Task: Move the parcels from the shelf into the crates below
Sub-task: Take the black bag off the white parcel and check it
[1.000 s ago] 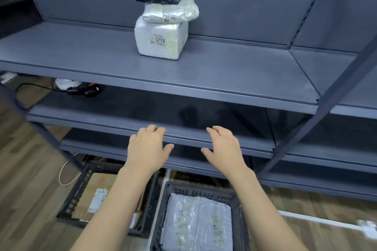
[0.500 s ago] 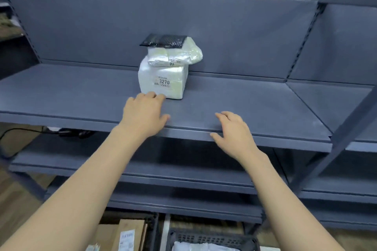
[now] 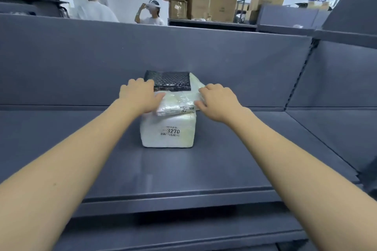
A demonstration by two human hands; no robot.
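Hands — left hand (image 3: 137, 96) and right hand (image 3: 216, 102) grip clear bag parcel (image 3: 177, 102) | atop white parcel (image 3: 168, 131) — shelf (image 3: 204, 169)

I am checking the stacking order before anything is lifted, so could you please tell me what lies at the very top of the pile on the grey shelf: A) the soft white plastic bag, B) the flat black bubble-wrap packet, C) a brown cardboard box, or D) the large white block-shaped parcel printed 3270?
B: the flat black bubble-wrap packet lies on the soft white plastic bag, which rests on the large white block-shaped parcel.
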